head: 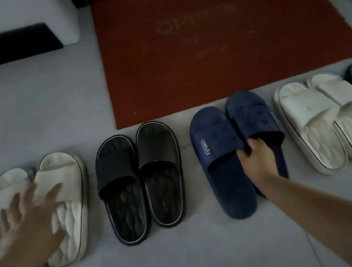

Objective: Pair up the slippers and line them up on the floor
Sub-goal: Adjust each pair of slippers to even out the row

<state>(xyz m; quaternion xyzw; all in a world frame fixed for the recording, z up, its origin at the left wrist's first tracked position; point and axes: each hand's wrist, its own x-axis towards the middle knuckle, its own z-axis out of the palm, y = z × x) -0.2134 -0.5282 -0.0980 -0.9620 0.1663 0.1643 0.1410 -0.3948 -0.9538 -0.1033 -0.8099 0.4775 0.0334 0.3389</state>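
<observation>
Blue pair being squared up
Your right hand grips the blue slippers where their straps meet, below the red mat's near edge, likely to align them; your left hand is spread, holding nothing, over a white slipper.

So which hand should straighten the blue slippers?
Right: the right hand grips the blue slippers at their straps, and they overlap crookedly. The left hand is over a white slipper, beyond the black pair.
</observation>
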